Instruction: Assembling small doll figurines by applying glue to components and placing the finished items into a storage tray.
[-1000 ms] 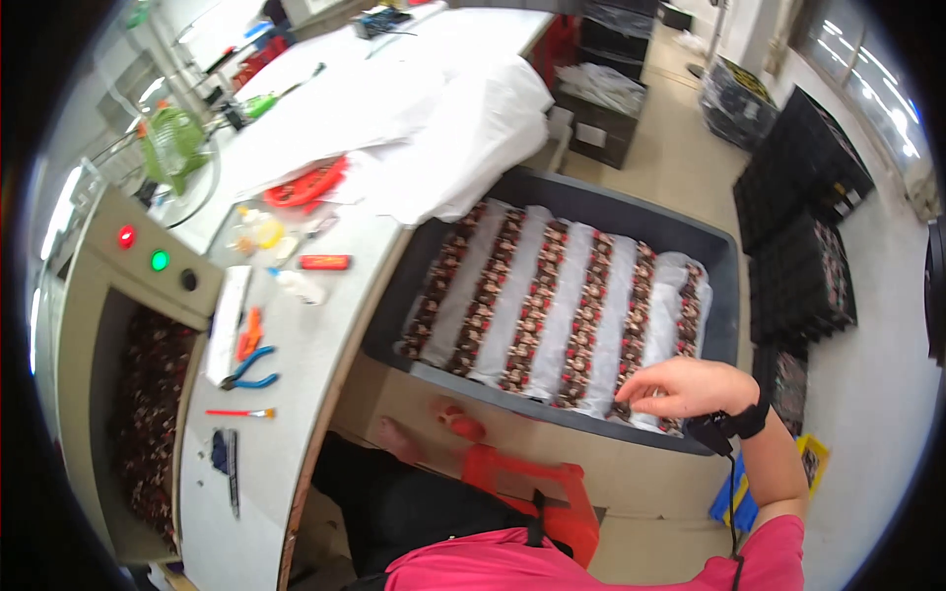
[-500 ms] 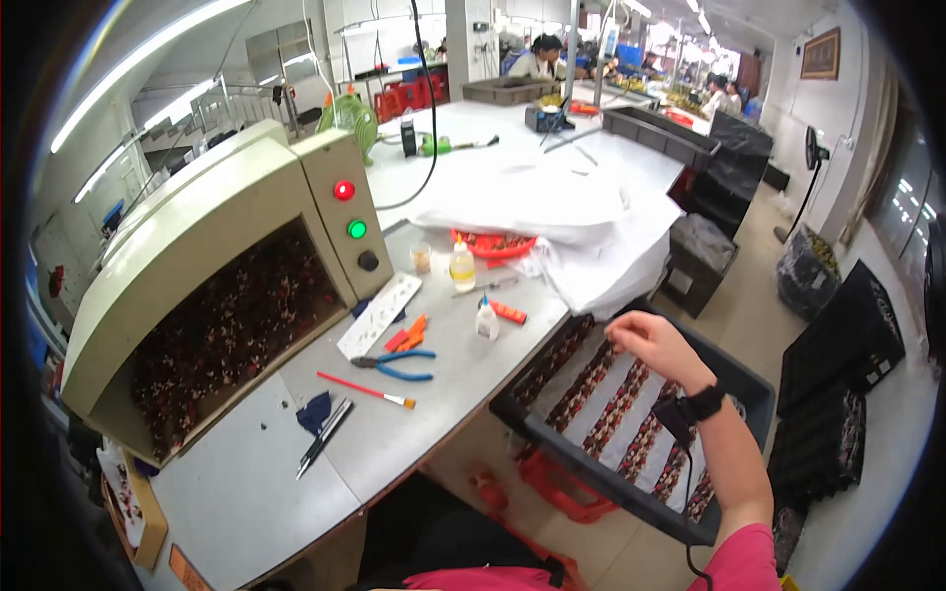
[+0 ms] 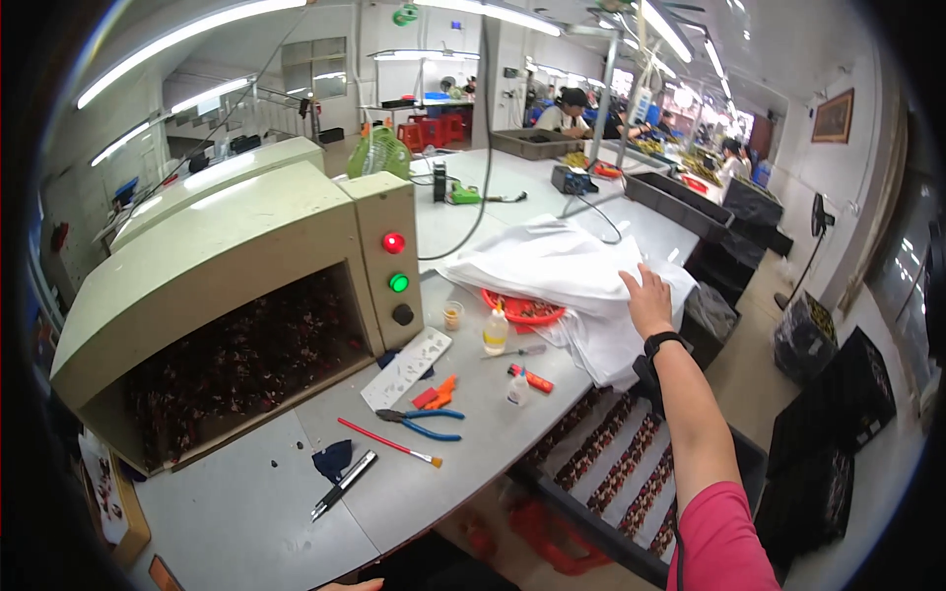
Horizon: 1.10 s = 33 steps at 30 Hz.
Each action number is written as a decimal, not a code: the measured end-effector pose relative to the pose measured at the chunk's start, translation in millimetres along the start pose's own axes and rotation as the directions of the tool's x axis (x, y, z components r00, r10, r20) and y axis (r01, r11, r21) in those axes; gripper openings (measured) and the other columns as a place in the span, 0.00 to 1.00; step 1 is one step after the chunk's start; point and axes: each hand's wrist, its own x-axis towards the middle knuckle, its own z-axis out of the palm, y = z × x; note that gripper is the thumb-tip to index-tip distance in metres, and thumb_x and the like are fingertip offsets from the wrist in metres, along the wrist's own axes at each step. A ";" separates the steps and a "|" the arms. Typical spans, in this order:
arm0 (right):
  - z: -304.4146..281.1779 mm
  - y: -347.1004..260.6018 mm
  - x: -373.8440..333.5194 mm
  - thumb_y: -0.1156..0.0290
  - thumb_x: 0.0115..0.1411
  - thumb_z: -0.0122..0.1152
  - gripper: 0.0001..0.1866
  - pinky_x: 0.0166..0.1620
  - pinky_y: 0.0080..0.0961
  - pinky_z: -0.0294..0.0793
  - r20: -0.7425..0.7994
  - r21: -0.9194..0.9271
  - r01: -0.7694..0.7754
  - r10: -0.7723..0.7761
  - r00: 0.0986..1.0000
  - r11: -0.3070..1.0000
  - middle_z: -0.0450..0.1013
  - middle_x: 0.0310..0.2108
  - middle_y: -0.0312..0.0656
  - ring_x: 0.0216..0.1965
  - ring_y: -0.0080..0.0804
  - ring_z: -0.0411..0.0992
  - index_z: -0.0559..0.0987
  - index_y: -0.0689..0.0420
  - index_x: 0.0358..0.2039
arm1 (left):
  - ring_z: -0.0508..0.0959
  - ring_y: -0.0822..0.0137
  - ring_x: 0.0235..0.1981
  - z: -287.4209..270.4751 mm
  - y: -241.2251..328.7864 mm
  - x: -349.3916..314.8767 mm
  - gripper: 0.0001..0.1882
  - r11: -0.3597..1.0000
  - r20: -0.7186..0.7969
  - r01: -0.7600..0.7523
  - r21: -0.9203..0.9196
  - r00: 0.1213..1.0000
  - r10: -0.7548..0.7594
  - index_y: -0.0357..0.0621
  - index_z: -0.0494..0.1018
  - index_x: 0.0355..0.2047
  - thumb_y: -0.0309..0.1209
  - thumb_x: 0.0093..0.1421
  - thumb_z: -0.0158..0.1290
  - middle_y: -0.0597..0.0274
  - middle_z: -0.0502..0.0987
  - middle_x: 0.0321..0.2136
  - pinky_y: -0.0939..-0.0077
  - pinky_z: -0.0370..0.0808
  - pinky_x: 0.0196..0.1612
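My right hand [image 3: 648, 303] reaches out with its fingers spread, at the right side of a bunched white cloth [image 3: 552, 258]. Whether the fingertips touch the cloth, I cannot tell. Partly beneath the cloth's near edge sits a red tray [image 3: 522, 307] of small dark and reddish pieces. Below my right forearm stands a dark grey crate [image 3: 581, 516], its white sheets bearing rows of small red, dark and cream pieces. Only a sliver of my left hand [image 3: 357, 585] shows at the lower edge, its fingers mostly cut off.
A beige machine [image 3: 212, 231] with red and green lights stands on the left, full of dark pieces. On the grey table lie pliers [image 3: 422, 424], a brush [image 3: 389, 441], a cutter knife [image 3: 343, 486], glue bottles [image 3: 496, 332] and a white strip [image 3: 406, 369]. A hanging cable [image 3: 485, 148] crosses the view.
My right hand has moved up from over the crate to the white cloth, its curled fingers now spread. A bit of my left hand has entered below. The view has tilted upward.
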 end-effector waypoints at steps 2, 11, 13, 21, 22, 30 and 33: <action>9.8 1.7 12.6 0.71 0.52 0.57 0.20 0.50 0.39 0.65 -0.003 -0.002 0.022 -0.022 1.000 1.000 0.68 0.50 0.40 0.49 0.38 0.67 0.77 0.40 0.47 | 0.75 0.67 0.45 -2.6 -4.5 -4.2 0.24 0.999 -0.018 0.047 -0.014 0.999 -0.047 0.40 0.63 0.58 0.19 0.61 0.49 0.57 0.73 0.44 0.76 0.71 0.50; -28.2 -30.5 131.8 0.66 0.60 0.53 0.08 0.44 0.39 0.74 0.113 0.287 -0.194 0.168 0.979 0.938 0.75 0.40 0.42 0.46 0.43 0.72 0.78 0.51 0.38 | 0.74 0.68 0.45 -12.1 -21.9 5.0 0.23 0.991 -0.078 0.099 -0.086 0.991 -0.106 0.39 0.64 0.58 0.21 0.62 0.50 0.58 0.73 0.44 0.76 0.70 0.50; -31.9 -31.9 146.6 0.66 0.60 0.54 0.08 0.45 0.39 0.73 0.098 0.315 -0.191 0.168 0.981 0.930 0.75 0.41 0.42 0.48 0.43 0.71 0.78 0.51 0.39 | 0.73 0.68 0.45 -13.1 -21.3 10.2 0.22 0.989 -0.059 0.100 -0.105 0.993 -0.107 0.39 0.64 0.58 0.21 0.62 0.50 0.58 0.73 0.44 0.76 0.70 0.50; -87.5 -16.8 77.4 0.68 0.53 0.63 0.18 0.50 0.32 0.69 0.117 0.373 -0.061 0.018 0.993 0.926 0.74 0.41 0.48 0.48 0.43 0.71 0.76 0.56 0.45 | 0.74 0.68 0.46 -15.2 -16.5 29.3 0.23 0.996 0.030 0.084 -0.030 0.996 -0.083 0.39 0.64 0.58 0.20 0.62 0.50 0.57 0.74 0.44 0.76 0.71 0.50; -92.7 -13.8 64.1 0.68 0.54 0.61 0.17 0.49 0.32 0.70 0.178 0.523 -0.050 -0.052 0.983 0.851 0.74 0.41 0.49 0.48 0.43 0.72 0.76 0.56 0.45 | 0.74 0.68 0.46 -13.0 -15.9 32.2 0.23 0.997 0.039 0.069 -0.020 0.997 -0.068 0.40 0.64 0.58 0.20 0.62 0.50 0.57 0.74 0.44 0.76 0.71 0.50; -35.6 -40.4 -31.6 0.73 0.58 0.50 0.13 0.50 0.37 0.71 0.459 0.608 0.039 -0.391 0.797 0.793 0.74 0.43 0.48 0.45 0.47 0.72 0.78 0.56 0.43 | 0.75 0.66 0.46 5.7 18.6 42.0 0.24 0.998 0.129 -0.011 0.067 0.992 0.002 0.42 0.65 0.58 0.19 0.61 0.50 0.55 0.74 0.45 0.76 0.71 0.50; -17.2 -42.7 -22.4 0.76 0.58 0.46 0.18 0.51 0.37 0.70 0.532 0.479 -0.021 -0.271 0.802 0.877 0.72 0.46 0.47 0.47 0.47 0.72 0.76 0.54 0.48 | 0.75 0.65 0.46 6.8 25.3 40.2 0.24 0.995 0.121 -0.007 0.100 0.993 -0.005 0.42 0.65 0.58 0.19 0.61 0.50 0.54 0.74 0.44 0.75 0.71 0.50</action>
